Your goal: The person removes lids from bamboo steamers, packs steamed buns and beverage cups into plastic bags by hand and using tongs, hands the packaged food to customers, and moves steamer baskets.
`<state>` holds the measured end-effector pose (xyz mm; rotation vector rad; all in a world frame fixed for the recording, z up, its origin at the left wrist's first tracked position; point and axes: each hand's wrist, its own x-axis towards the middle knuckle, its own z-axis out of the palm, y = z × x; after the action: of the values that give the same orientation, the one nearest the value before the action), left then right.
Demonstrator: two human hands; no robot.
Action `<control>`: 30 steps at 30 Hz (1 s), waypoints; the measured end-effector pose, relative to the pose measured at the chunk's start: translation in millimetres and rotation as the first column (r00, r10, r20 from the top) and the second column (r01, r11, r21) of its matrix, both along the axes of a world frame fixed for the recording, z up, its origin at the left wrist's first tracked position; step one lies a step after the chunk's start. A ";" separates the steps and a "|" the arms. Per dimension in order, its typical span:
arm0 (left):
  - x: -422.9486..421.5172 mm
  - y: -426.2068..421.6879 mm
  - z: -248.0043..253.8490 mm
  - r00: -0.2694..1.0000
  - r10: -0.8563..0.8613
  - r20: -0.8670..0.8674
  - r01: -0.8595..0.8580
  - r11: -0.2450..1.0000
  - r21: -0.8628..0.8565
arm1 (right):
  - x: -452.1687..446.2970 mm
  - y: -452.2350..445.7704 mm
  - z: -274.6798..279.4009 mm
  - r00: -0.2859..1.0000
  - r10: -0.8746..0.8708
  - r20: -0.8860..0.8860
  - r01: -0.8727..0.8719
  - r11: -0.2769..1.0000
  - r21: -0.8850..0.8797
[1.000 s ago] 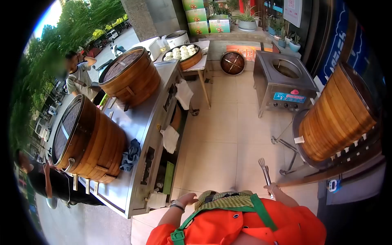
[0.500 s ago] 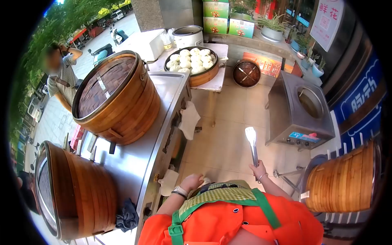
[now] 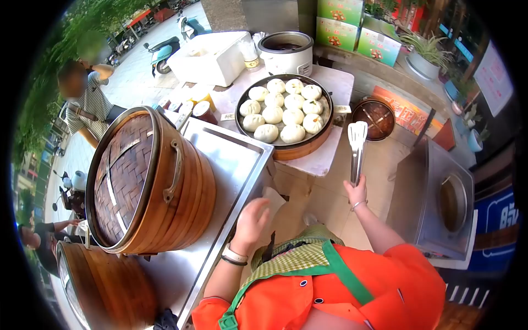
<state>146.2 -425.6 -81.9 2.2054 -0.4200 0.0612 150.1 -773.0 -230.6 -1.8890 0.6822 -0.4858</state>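
Silver metal tongs (image 3: 357,144) lie in the right hand (image 3: 357,192), which is closed around their handle; their long axis runs forward, away from the body; white pleated buns (image 3: 273,114) in a round wooden steamer tray (image 3: 303,151) lie ahead-left of this grip; the left hand (image 3: 251,222), empty, loosely curled, hovers near the shiny steel counter (image 3: 226,157).

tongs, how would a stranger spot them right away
Find the round steamer of white buns on the table. To its right in the picture, the right hand grips the tongs. Unlike the wooden steamer and round buns, they are slim, shiny metal with a slotted head.
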 end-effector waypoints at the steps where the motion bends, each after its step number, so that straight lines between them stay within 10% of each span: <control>1: 11.6 -6.6 14.2 0.980 0.047 0.194 -0.056 0.998 0.038 | 33.0 -12.2 13.3 0.998 0.062 -0.025 -0.060 0.996 0.071; 5: 41.5 22.7 94.2 0.612 0.284 0.738 -0.446 0.895 0.026 | 126.1 -30.6 68.6 0.983 0.179 0.047 -0.184 0.970 0.160; 11: -4.5 122.8 141.7 0.212 0.454 0.865 -0.976 0.136 0.168 | 200.2 39.9 130.5 0.775 0.475 0.417 -0.626 0.667 0.404; 16: -24.9 174.0 126.6 -0.018 0.561 0.828 -0.969 0.193 -0.152 | 235.1 161.1 210.2 0.412 0.789 0.456 -0.896 0.262 0.358; 19: -27.6 179.0 128.9 0.054 0.536 0.843 -0.960 0.259 -0.103 | 255.6 241.7 248.2 0.257 0.873 0.415 -0.951 0.154 0.266; 26: -20.6 177.3 176.7 0.196 0.377 0.905 -0.873 0.488 -0.014 | 283.2 379.7 302.4 0.163 0.947 0.277 -0.872 0.007 0.490; 30: -9.0 163.3 207.0 0.284 0.219 0.934 -0.788 0.609 0.097 | 277.4 371.1 325.3 0.291 0.956 0.041 -0.875 0.249 0.416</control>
<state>137.2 -262.3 125.1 2.6480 -0.1585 1.7647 427.5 -401.9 94.7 -1.6225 -0.3290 0.6416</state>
